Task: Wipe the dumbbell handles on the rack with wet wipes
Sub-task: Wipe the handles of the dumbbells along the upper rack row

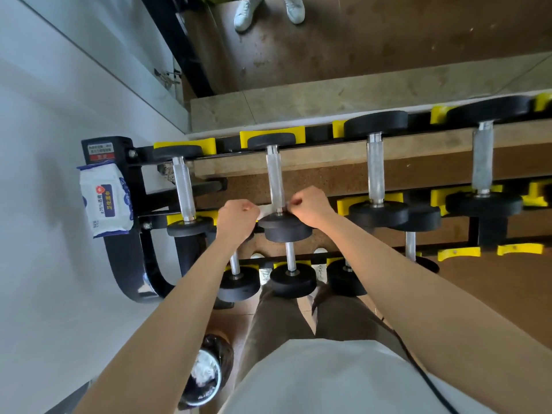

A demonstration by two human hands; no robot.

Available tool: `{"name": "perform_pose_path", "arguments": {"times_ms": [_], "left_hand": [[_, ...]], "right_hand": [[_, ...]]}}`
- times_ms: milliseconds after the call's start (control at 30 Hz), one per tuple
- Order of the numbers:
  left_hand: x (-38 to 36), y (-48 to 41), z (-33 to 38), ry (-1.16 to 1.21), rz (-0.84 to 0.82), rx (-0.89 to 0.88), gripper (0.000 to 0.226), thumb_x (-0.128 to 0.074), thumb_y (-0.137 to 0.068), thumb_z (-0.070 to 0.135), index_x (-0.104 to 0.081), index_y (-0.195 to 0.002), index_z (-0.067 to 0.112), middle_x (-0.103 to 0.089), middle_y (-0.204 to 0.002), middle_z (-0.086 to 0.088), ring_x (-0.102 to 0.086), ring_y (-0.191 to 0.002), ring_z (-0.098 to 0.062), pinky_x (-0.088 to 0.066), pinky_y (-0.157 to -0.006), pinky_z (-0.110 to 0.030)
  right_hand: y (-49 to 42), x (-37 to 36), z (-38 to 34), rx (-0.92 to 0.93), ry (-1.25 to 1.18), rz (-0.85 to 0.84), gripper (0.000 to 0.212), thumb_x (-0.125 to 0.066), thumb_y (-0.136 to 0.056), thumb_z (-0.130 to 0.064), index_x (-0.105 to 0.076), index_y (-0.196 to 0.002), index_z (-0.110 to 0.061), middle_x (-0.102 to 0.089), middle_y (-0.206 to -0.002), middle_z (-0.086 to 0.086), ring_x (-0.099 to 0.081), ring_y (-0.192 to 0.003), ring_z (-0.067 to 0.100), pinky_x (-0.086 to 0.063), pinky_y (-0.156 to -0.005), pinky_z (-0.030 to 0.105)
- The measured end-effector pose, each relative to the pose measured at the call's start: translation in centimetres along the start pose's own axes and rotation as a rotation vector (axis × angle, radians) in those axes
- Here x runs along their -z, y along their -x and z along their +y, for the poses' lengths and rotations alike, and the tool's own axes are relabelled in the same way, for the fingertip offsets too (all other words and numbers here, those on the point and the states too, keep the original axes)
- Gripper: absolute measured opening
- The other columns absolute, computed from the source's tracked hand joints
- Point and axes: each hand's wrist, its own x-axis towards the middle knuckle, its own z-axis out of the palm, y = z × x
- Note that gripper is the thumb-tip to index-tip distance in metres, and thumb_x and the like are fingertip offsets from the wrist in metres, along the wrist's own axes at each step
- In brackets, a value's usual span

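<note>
A black rack (136,180) with yellow cradles holds several black dumbbells with metal handles. A white wet wipe (266,209) is stretched across the near end of the second dumbbell handle (274,177) on the top row. My left hand (237,218) pinches the wipe's left end and my right hand (309,206) pinches its right end, one fist on each side of the handle just above the near weight head (286,227).
A wet-wipe pack (106,200) sits on the rack's left end by the white wall. A bin lined with a black bag (204,373) holding used wipes stands on the floor at my left leg. Lower rack rows carry more dumbbells (292,277). A mirror behind shows white shoes (246,13).
</note>
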Motion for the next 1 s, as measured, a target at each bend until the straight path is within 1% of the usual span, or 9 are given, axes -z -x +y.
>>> {"name": "perform_pose_path", "arguments": {"times_ms": [133,200,300,400,467,533,667,833,1000], "left_hand": [[-1.2,1.7,1.7,0.087,0.004,-0.052,0.024,-0.053,-0.091,0.013,-0.069,-0.073,0.011,-0.059,-0.069,-0.003,-0.051,-0.066,-0.016,-0.038,-0.06,-0.028],[-2.1,2.6,2.6,0.161,-0.005,-0.086,0.024,-0.054,-0.09,0.014,-0.065,-0.069,0.008,-0.053,-0.062,-0.001,-0.045,-0.058,-0.011,-0.035,-0.057,-0.027],[-3.5,3.8,4.1,0.282,-0.076,-0.189,0.018,-0.058,-0.09,0.011,-0.072,-0.079,0.009,-0.058,-0.065,0.005,-0.048,-0.061,-0.007,-0.036,-0.058,-0.024],[-5.1,4.3,4.8,0.42,-0.183,-0.258,0.025,-0.056,-0.09,0.003,-0.069,-0.074,0.018,-0.059,-0.067,0.008,-0.05,-0.063,-0.005,-0.039,-0.063,-0.024],[-6.3,4.4,5.2,0.472,-0.243,-0.322,0.025,-0.057,-0.091,0.003,-0.071,-0.08,0.021,-0.066,-0.076,0.006,-0.057,-0.072,-0.008,-0.046,-0.069,-0.026],[-7.5,4.4,5.9,0.499,-0.293,-0.382,0.021,-0.06,-0.091,0.004,-0.072,-0.087,0.02,-0.069,-0.082,0.005,-0.061,-0.079,-0.009,-0.049,-0.075,-0.03],[-9.7,4.9,7.3,0.502,-0.286,-0.419,0.013,-0.068,-0.09,0.007,-0.072,-0.091,0.019,-0.07,-0.084,0.007,-0.062,-0.078,-0.006,-0.052,-0.074,-0.028],[-12.3,3.8,10.3,0.507,-0.24,-0.378,0.012,-0.071,-0.091,0.015,-0.074,-0.102,0.019,-0.074,-0.095,0.007,-0.068,-0.09,-0.007,-0.057,-0.084,-0.028],[-14.4,1.6,13.3,0.388,-0.102,-0.272,0.021,-0.067,-0.094,0.02,-0.073,-0.114,0.019,-0.071,-0.101,0.009,-0.064,-0.095,-0.008,-0.048,-0.085,-0.022]], "right_hand": [[0.9,1.1,0.9,0.028,-0.052,0.049,0.017,-0.064,-0.093,-0.022,-0.079,-0.098,-0.018,-0.077,-0.098,0.001,-0.068,-0.09,0.015,-0.054,-0.087,0.031],[2.4,1.9,0.9,0.018,-0.187,0.093,0.016,-0.065,-0.092,-0.019,-0.079,-0.1,-0.017,-0.076,-0.099,0.0,-0.067,-0.092,0.013,-0.055,-0.088,0.031],[5.3,3.1,0.9,-0.042,-0.656,0.024,0.018,-0.065,-0.092,-0.016,-0.073,-0.109,-0.019,-0.072,-0.106,0.0,-0.067,-0.1,0.016,-0.059,-0.085,0.034],[8.8,4.4,2.0,-0.12,-1.169,-0.052,0.028,-0.059,-0.096,-0.011,-0.066,-0.123,-0.013,-0.069,-0.12,0.011,-0.067,-0.111,0.025,-0.058,-0.092,0.039],[10.9,5.2,3.1,-0.139,-1.279,-0.017,0.028,-0.058,-0.097,-0.008,-0.063,-0.125,-0.008,-0.068,-0.121,0.015,-0.067,-0.113,0.026,-0.057,-0.094,0.039],[12.4,5.6,4.0,-0.19,-1.235,0.082,0.026,-0.063,-0.095,-0.008,-0.064,-0.121,-0.007,-0.07,-0.116,0.012,-0.068,-0.111,0.026,-0.057,-0.093,0.038],[13.6,7.1,5.6,-0.301,-1.102,0.343,0.028,-0.071,-0.089,-0.004,-0.064,-0.116,-0.008,-0.071,-0.108,0.009,-0.069,-0.107,0.027,-0.059,-0.088,0.038],[11.3,10.8,7.8,-0.332,-0.735,0.646,0.028,-0.077,-0.083,-0.005,-0.066,-0.105,-0.017,-0.071,-0.102,0.0,-0.069,-0.098,0.013,-0.059,-0.084,0.03],[6.6,13.6,10.0,-0.259,-0.611,0.74,0.027,-0.075,-0.086,-0.01,-0.071,-0.111,-0.019,-0.07,-0.099,-0.01,-0.066,-0.093,0.002,-0.057,-0.089,0.024]]}}
